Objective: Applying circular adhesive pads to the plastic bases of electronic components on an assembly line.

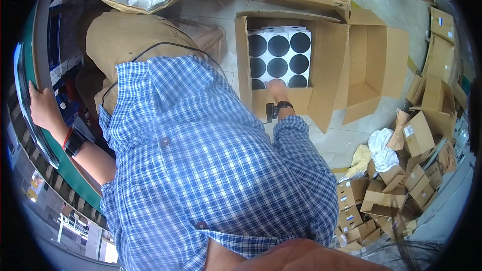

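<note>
Blue-and-white checked shirt (211, 135) fills the foreground, an open carton (359, 60) and jumbled cardboard boxes (384, 200) lying to its right. White sheets (277, 46) bearing rows of solid black discs lie inside an open cardboard box (243, 60); the right hand (277, 90) hides part of the nearest row, its grip unclear, like that of the left hand (45, 108) by the green tabletop (79, 183).

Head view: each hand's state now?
Left hand: against green tabletop; grip can't be told.
Right hand: at white items with black discs in open brown cardboard box; fingertips hidden, grip unclear.
</note>
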Available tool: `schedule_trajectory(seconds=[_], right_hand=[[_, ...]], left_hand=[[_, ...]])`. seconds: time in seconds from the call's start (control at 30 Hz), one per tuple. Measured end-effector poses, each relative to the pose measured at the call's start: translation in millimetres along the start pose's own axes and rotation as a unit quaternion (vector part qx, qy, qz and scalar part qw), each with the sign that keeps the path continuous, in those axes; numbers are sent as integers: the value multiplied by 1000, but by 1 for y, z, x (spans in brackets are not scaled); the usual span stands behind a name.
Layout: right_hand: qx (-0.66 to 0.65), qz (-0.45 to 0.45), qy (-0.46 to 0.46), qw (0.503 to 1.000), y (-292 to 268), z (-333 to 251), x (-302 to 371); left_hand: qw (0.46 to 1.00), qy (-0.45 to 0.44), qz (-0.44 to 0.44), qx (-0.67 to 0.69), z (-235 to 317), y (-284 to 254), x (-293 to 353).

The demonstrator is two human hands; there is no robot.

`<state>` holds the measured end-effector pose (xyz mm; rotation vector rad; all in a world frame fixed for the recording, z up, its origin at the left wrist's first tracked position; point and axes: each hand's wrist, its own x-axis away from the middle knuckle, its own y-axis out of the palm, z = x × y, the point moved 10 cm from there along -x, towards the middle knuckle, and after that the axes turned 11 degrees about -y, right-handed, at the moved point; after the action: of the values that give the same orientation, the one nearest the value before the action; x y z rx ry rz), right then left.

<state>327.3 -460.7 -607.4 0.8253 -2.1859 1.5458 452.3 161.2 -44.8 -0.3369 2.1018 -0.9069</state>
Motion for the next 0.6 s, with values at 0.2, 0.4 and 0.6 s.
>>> schedule_trajectory(seconds=[0.2,0.4,0.6], right_hand=[[-46,-311,33,949,55,-40,119],[-64,-291,76,952,189,-14,177],[-28,-216,-41,975,171,-4,204]], left_hand=[[1000,12,20,-17,-1,-11,-4],[999,-9,53,-11,-6,-37,-3],[995,22,88,39,-20,-81,4]])
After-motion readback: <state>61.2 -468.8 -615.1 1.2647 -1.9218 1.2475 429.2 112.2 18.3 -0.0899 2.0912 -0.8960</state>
